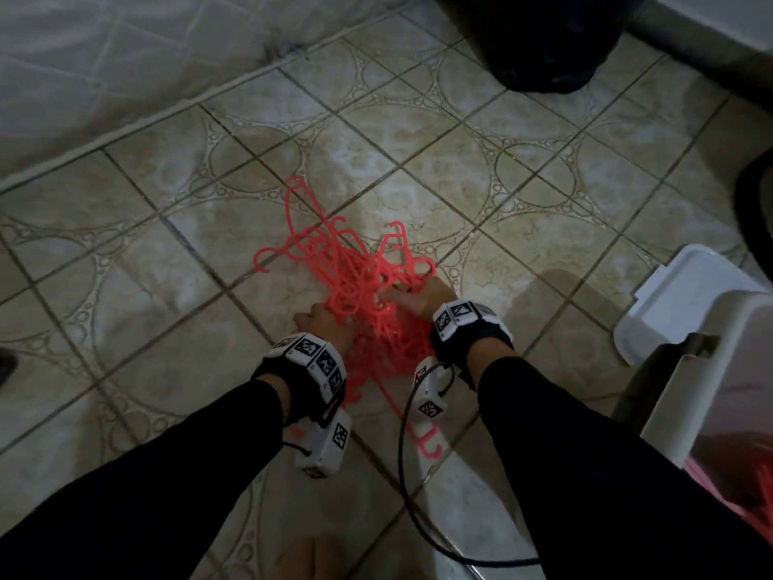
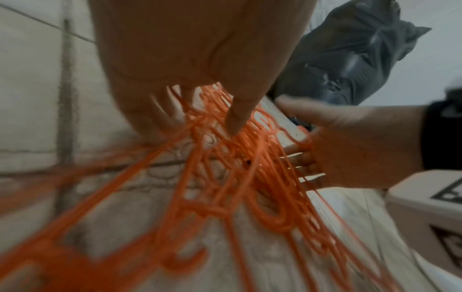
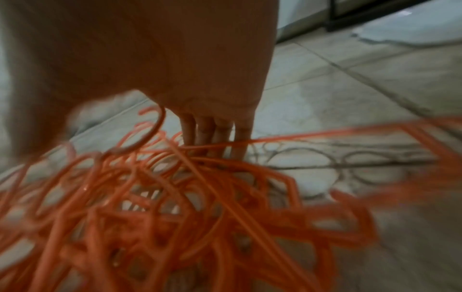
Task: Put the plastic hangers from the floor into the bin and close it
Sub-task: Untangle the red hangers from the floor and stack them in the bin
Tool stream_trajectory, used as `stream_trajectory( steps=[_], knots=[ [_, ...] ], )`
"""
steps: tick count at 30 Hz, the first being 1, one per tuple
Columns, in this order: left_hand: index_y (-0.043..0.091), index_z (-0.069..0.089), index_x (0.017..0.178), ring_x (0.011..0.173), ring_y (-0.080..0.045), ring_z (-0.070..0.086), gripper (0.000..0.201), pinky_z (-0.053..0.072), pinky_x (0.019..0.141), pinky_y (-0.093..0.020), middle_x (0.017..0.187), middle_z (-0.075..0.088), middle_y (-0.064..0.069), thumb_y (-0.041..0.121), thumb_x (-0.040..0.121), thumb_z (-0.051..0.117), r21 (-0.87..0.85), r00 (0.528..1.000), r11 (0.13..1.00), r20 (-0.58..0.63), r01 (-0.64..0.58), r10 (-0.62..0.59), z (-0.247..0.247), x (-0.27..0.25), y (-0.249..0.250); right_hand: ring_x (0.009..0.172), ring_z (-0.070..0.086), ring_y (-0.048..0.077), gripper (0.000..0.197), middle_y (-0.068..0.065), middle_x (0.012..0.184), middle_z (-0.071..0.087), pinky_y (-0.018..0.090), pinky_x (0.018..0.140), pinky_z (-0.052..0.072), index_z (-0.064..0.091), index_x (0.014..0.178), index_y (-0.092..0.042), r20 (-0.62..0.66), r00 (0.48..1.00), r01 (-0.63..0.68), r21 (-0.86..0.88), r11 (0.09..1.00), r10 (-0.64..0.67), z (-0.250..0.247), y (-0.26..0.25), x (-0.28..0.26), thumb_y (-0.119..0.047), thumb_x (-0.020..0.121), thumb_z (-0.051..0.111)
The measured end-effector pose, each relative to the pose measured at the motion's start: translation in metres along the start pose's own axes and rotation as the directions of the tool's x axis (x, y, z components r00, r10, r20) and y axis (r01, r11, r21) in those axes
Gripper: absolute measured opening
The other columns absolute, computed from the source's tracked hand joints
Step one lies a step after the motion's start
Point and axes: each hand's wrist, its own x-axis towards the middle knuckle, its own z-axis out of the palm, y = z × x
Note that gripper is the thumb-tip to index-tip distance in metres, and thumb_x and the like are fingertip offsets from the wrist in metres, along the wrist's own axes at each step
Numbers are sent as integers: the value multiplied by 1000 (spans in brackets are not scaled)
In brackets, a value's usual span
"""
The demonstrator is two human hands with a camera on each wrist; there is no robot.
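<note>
A tangled heap of coral plastic hangers (image 1: 359, 282) lies on the tiled floor in front of me. My left hand (image 1: 326, 324) grips the heap's near left side; strands run between its thumb (image 2: 240, 116) and fingers. At the heap's right side is my right hand (image 1: 418, 297), its fingers (image 3: 215, 138) straight and pushed down into the hangers, thumb apart. The white bin (image 1: 711, 362) stands at the right edge with its lid (image 1: 686, 286) swung open, and more coral hangers (image 1: 753, 491) show inside it.
A black plastic bag (image 1: 543, 39) sits on the floor at the far side. White sheeting (image 1: 104, 56) covers the far left. A black cable (image 1: 403, 475) trails from my right wrist across the floor. A bare foot (image 1: 309, 558) is at the bottom edge.
</note>
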Motion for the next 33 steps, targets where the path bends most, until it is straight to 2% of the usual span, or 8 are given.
stream_trajectory(
  steps=[6, 9, 12, 14, 17, 25, 28, 33],
  knots=[
    [4, 53, 124, 112, -37, 55, 37, 45, 93, -39, 125, 56, -19, 25, 94, 54, -63, 983, 984, 74, -165, 170, -6, 7, -2, 77, 58, 18, 28, -3, 79, 62, 24, 59, 45, 68, 91, -10, 41, 999, -16, 109, 994, 12, -4, 2, -6, -21, 70, 83],
    [6, 65, 100, 94, -31, 63, 18, 47, 77, -32, 100, 67, -16, 17, 85, 65, -168, 971, 960, 56, -222, 234, -9, 17, -12, 82, 59, 15, 43, -2, 94, 67, 22, 59, 46, 67, 111, -14, 85, 996, -1, 136, 991, -11, -6, 0, -8, -14, 71, 81],
    [9, 67, 80, 69, -20, 56, 11, 43, 66, -27, 60, 65, 1, -1, 78, 67, -374, 973, 910, 72, -177, 219, -12, 16, -15, 73, 66, 20, 24, -5, 70, 70, 34, 69, 57, 70, 81, -29, 82, 996, 22, 97, 995, -30, -4, 3, -3, -21, 63, 85],
    [8, 69, 85, 65, -16, 56, 22, 47, 67, -26, 48, 62, 11, -11, 72, 71, -543, 981, 836, 112, -71, 156, -14, 16, -16, 65, 65, 17, 23, -9, 63, 66, 26, 60, 55, 72, 86, -24, 81, 996, 39, 96, 995, -47, -3, 2, -6, -18, 66, 83],
    [19, 69, 75, 78, -23, 63, 26, 51, 80, -32, 59, 66, 6, -4, 67, 79, -591, 981, 806, 157, -2, 118, -17, 21, -20, 69, 59, 10, 43, -5, 81, 64, 17, 59, 47, 66, 114, -11, 107, 993, 49, 52, 997, -54, 2, 0, -12, -16, 73, 79],
    [24, 76, 64, 85, -25, 65, 20, 54, 87, -40, 58, 68, 9, 9, 53, 86, -648, 974, 761, 152, -29, 167, -19, 18, -18, 95, 64, 25, 58, 11, 108, 68, 34, 84, 51, 62, 119, -10, 137, 991, 9, 9, 1000, -11, 10, 7, -7, -32, 70, 82],
    [23, 77, 72, 81, -29, 69, 43, 57, 82, -46, 74, 73, -5, 29, 31, 85, -728, 973, 684, 127, -41, 194, -18, 19, -13, 75, 63, 15, 43, 1, 85, 68, 26, 67, 50, 66, 111, -9, 151, 988, 19, 43, 999, -26, 4, 2, -6, -24, 73, 80],
    [10, 63, 114, 91, -15, 64, 51, 48, 76, -21, 101, 68, 0, 29, 71, 83, -704, 968, 678, -60, -214, 243, -29, 9, 1, 67, 59, 4, 47, -4, 96, 65, 8, 46, 44, 60, 121, -8, 109, 985, 120, 147, 982, -136, 0, -12, -14, -8, 76, 76]
  ],
)
